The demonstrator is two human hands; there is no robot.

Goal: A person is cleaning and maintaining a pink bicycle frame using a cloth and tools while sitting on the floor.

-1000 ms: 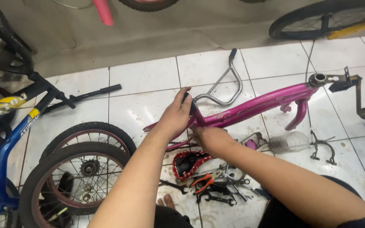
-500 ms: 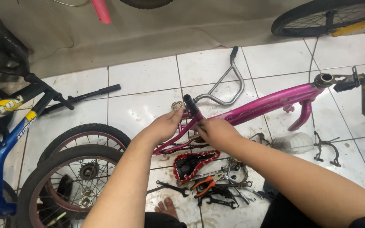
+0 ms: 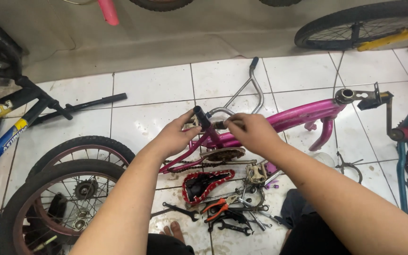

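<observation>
Both hands are now sitting lower on the pink bike frame lying on the floor — left hand pinching near the black seat post, right hand gripping a small part — which is risking a slip onto the chainring.

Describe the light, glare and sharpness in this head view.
Head view: soft, even light; faint sheen on the white floor tiles; pink bike frame and both hands, left and right, are sharp; the wide lens bends the tile lines near the edges; the forearms loom large at the bottom.
</observation>
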